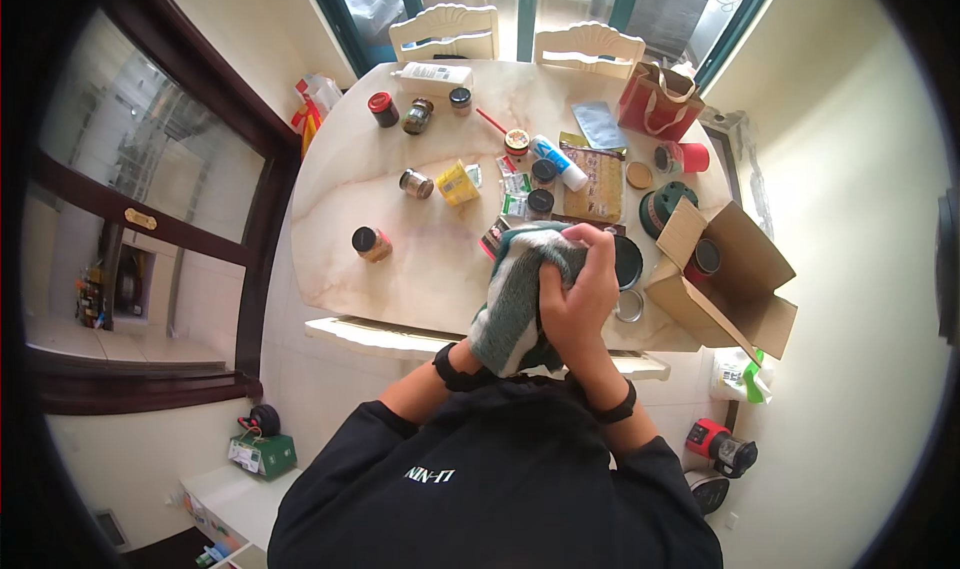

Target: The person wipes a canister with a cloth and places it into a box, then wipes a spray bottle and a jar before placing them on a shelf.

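A green, white and grey striped towel (512,294) is bunched in front of my chest, at the table's near edge. My right hand (582,304) presses on it from the right, fingers curled over its top. Cloth covers my left hand, so its fingers are hidden; only the left wrist (462,362) with a black band shows below. What lies inside the towel, if anything, cannot be seen. Just right of my right hand are a dark round container (627,262) and a silver ring-shaped lid (630,306). A small red and black packet (492,239) lies left of the towel.
On the marble-look table (335,184) stand several jars, including a black-lidded one (371,244). Beyond the towel are a yellow packet (457,184), a white-and-blue tube (560,162) and a flat golden package (595,184). An open cardboard box (735,289) overhangs the right edge. A red bag (660,104) stands behind.
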